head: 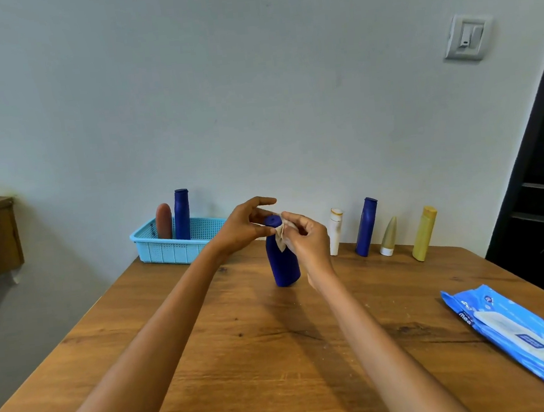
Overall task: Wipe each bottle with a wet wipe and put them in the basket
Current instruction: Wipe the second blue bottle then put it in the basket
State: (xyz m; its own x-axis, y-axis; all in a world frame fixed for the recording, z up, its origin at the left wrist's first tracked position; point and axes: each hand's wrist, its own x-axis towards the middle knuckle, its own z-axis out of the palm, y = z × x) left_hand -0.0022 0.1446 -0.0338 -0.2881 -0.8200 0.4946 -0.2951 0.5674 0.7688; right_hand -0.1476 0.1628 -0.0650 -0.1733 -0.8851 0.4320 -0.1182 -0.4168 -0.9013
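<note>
blue bottle (283,264) between left hand (241,230), right hand (307,239).

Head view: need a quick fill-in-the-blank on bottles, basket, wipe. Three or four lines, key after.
1. The light blue basket holds ____ bottles.
2. The right hand presses a wipe against the ____ bottle in mid-table.
3. Along the wall, right of the hands, ____ bottles stand.
4. The wipes pack lies on the table's ____ side.

Missing: two; blue; four; right
</note>
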